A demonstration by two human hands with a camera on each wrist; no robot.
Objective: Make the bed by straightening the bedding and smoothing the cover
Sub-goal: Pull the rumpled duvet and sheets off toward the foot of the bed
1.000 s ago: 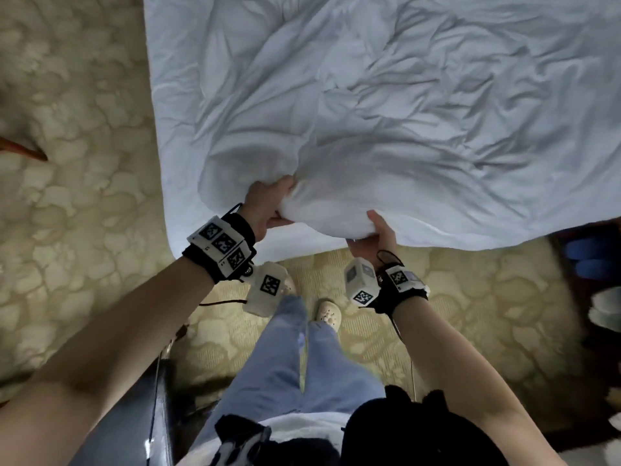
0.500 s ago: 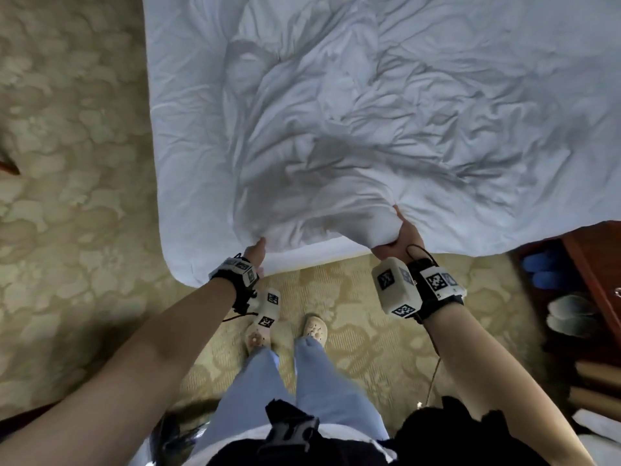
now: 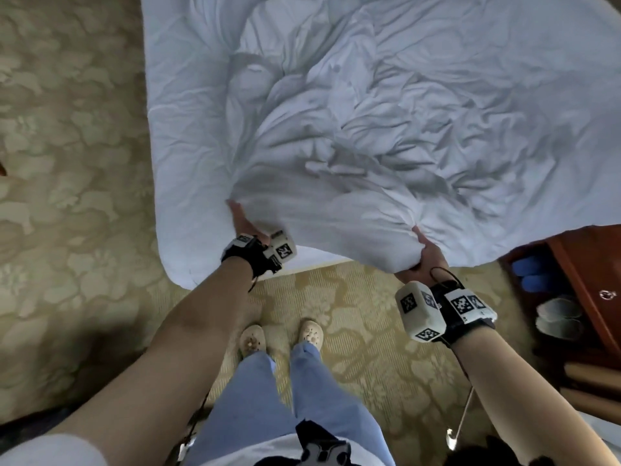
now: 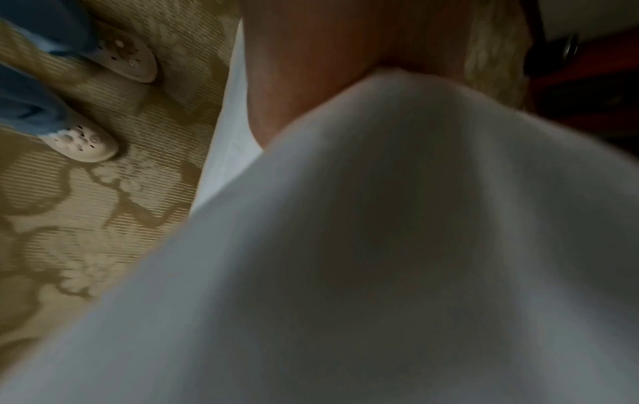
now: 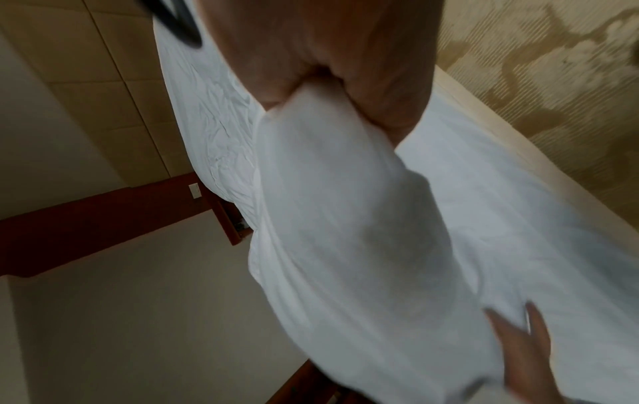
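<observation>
A crumpled white duvet (image 3: 369, 129) covers the bed, over a white sheet (image 3: 181, 230) that shows at the left corner. My right hand (image 3: 425, 260) grips a bunched fold of the duvet's near edge, lifted off the mattress. In the right wrist view, my right hand's fingers (image 5: 380, 90) curl round that fold of the duvet (image 5: 345, 218). My left hand (image 3: 243, 223) lies under the duvet edge further left, fingers straight and mostly hidden by cloth. The left wrist view shows its palm (image 4: 328, 68) with the duvet (image 4: 380, 246) draped over it. My left hand (image 5: 522, 344) touches the cloth flat.
A patterned beige carpet (image 3: 67, 196) surrounds the bed. My feet in cream clogs (image 3: 282, 334) stand close to the bed's edge. A red-brown wooden cabinet (image 3: 591, 264) at the right holds slippers (image 3: 554, 317). A wooden headboard panel (image 5: 103, 218) runs along the wall.
My hands have spread apart. The right one carried its bunch of duvet to the right, and the left one let go of its fold and slid left under the edge.
</observation>
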